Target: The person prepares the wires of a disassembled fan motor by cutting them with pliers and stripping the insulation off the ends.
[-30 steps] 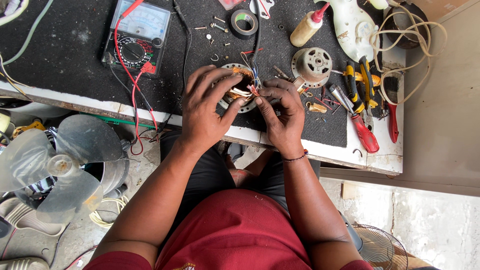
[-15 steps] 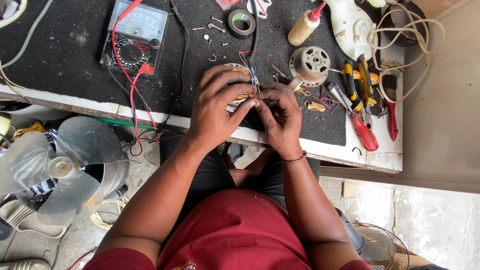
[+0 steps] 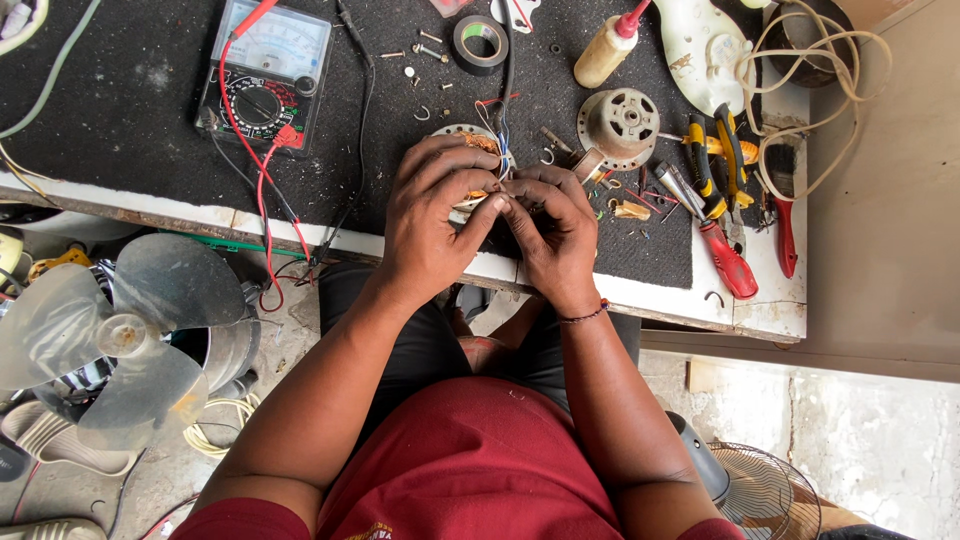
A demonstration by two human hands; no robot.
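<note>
Over the workbench edge, left hand [image 3: 432,215] and right hand [image 3: 552,228] grip a motor stator [image 3: 470,140].

Dark-matted workbench [image 3: 120,110] with white edge, grey concrete floor [image 3: 880,450] — plain beige wall [image 3: 890,200], daylight.

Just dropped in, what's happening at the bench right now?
A person sits at a black-matted bench with both hands on a small motor winding with copper coils. The left hand cups it; the right hand pinches its thin wires at the bench's near edge. A multimeter, tape roll, motor housing, pliers and red screwdriver lie around them.
</note>
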